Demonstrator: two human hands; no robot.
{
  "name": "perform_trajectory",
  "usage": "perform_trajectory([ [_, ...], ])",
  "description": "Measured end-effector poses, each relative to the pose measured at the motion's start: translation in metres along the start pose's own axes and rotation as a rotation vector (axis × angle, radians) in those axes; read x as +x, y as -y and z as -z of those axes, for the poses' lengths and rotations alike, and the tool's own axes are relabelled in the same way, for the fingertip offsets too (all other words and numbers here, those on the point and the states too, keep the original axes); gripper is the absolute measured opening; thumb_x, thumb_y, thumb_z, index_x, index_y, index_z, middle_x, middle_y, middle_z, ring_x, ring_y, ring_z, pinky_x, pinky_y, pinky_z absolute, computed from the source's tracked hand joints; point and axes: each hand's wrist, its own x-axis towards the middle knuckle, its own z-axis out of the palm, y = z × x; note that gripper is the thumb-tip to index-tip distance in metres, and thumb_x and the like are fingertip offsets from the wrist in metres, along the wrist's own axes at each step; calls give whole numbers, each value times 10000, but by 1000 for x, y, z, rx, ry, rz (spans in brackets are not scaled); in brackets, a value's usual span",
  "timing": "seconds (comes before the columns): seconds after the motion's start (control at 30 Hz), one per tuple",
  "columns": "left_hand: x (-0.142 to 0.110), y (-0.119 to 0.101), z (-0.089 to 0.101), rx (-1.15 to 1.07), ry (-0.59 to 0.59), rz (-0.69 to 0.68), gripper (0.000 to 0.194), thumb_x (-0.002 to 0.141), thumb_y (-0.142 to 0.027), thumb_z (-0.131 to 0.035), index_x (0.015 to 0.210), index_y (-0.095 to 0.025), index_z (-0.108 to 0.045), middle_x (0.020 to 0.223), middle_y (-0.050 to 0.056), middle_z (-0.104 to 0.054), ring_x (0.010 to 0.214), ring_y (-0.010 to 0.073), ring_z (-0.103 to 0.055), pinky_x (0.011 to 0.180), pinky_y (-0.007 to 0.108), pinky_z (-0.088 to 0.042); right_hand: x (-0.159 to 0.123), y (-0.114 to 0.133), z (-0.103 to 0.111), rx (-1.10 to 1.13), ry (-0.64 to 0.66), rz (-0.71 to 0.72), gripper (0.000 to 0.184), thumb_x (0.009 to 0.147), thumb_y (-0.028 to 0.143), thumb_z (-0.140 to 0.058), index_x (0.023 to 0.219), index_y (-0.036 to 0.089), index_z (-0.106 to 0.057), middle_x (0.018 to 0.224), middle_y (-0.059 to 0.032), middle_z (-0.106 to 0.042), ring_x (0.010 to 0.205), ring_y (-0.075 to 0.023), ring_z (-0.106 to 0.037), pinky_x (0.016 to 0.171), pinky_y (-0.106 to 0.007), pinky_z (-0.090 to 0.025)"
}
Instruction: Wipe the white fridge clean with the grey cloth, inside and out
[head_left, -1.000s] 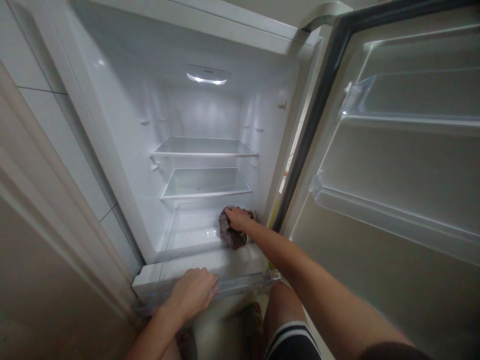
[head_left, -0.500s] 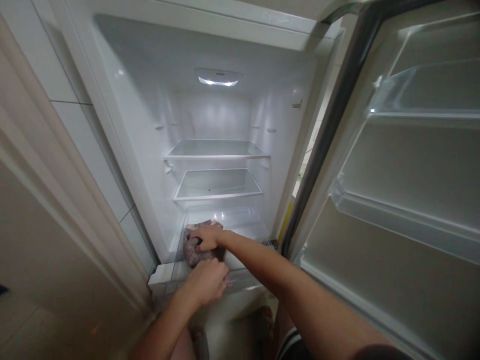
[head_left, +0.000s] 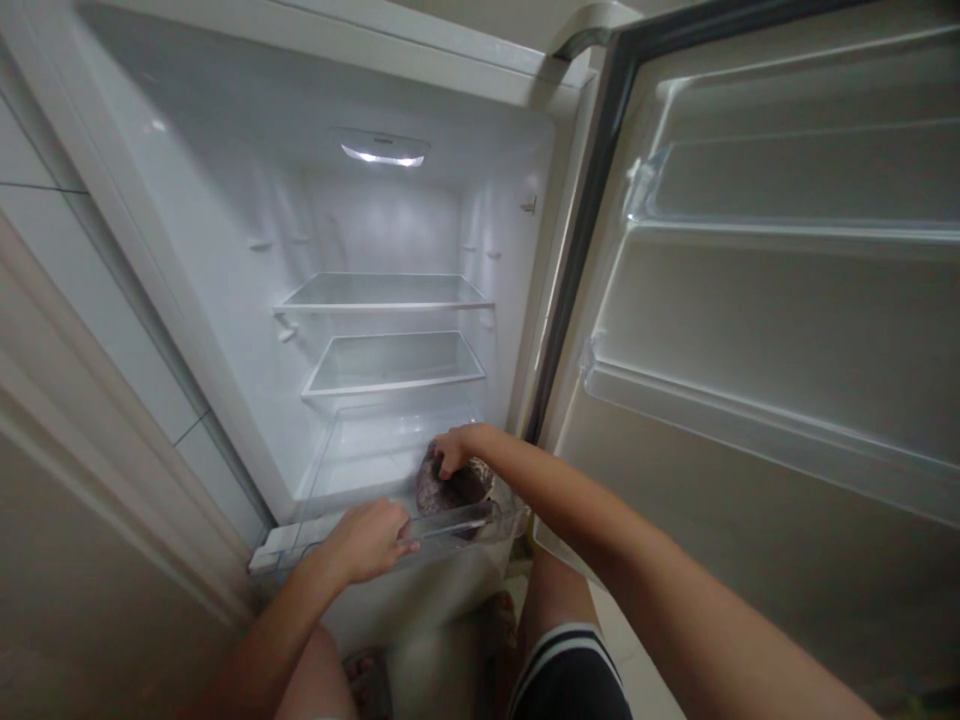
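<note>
A fridge stands open, with a clear drawer [head_left: 442,532] pulled out at its bottom. My left hand [head_left: 369,540] is closed around the drawer's front rim. Inside the drawer, at its right side, my right hand [head_left: 459,450] presses a bunched grey-brown cloth [head_left: 435,492] with its fingers closed on it. Part of the cloth is hidden behind my right hand and the drawer's front wall.
Two glass shelves [head_left: 394,362] sit above the drawer, below a lit lamp [head_left: 382,150]. On the right the open fridge door [head_left: 750,320] carries clear door bins [head_left: 750,408]. A tiled wall [head_left: 142,340] runs along the left.
My right hand and the cloth have moved from the drawer's left side to its right side. The view has turned a little to the right. My left hand stays at the drawer's front.
</note>
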Motion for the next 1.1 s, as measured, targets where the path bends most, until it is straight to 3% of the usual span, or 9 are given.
perform_trajectory([
  [0.1,1,0,0,9,3,4,254,996,-470,-674,1021,-246,-792,1114,128,-827,1091,350,-783,882,384,-557,-7,11,-9,-4,-6,-31,803,703,547,-973,1382,164,-780,1386,-162,-738,1163,-333,-768,930,-351,-647],
  [0.17,2,1,-2,14,0,5,255,1000,-459,-666,1027,-243,-798,1118,133,-828,1093,351,-784,882,386,-558,-10,18,-18,-31,-64,-60,1040,633,542,-1024,1544,196,-662,1606,-213,-567,1355,-412,-670,1045,-445,-623],
  [0.2,2,1,-3,14,-1,5,255,1002,-452,-659,1025,-242,-802,1116,135,-829,1091,353,-785,880,388,-560,-11,18,-22,-45,-94,-74,1066,644,516,-1029,1583,224,-619,1657,-220,-504,1401,-433,-633,1079,-490,-606],
  [0.3,0,3,-6,13,-3,2,257,1005,-442,-650,1010,-242,-812,1116,138,-829,1090,352,-785,883,394,-564,-6,9,-26,-69,-172,-128,813,851,451,-926,1572,269,-598,1614,-193,-537,1370,-397,-652,1096,-533,-588],
  [0.4,-3,3,-6,12,-6,-10,276,1013,-451,-639,1004,-240,-818,1106,142,-830,1070,346,-788,887,398,-566,9,-8,-22,-70,-258,-219,587,1032,427,-771,1544,204,-591,1493,-168,-615,1299,-327,-675,1082,-523,-596],
  [0.5,-4,1,-4,6,0,-25,276,1018,-427,-623,1001,-243,-827,1081,144,-835,1055,361,-792,882,420,-571,32,-15,-16,-61,-342,-285,495,1090,412,-710,1509,171,-603,1470,-148,-616,1294,-298,-654,1086,-520,-598],
  [0.63,-3,0,-1,-6,30,-36,244,997,-381,-633,985,-240,-832,1035,148,-841,1047,379,-801,872,431,-579,67,-6,-10,-54,-422,-298,472,1081,385,-724,1492,178,-617,1527,-150,-572,1348,-316,-616,1107,-533,-586],
  [0.87,-1,2,-3,-16,36,-49,277,996,-361,-603,977,-209,-835,1057,180,-839,1047,395,-807,881,451,-600,114,23,-6,-12,-453,-16,554,985,328,-782,1507,222,-628,1627,-144,-500,1450,-371,-541,1173,-579,-512],
  [1.1,-1,2,-3,-13,22,-44,266,995,-375,-624,949,-206,-824,1019,183,-838,1042,389,-806,894,449,-596,124,64,-19,93,-369,341,497,859,173,-771,1353,216,-730,1448,-90,-688,1362,-300,-628,1134,-383,-507],
])
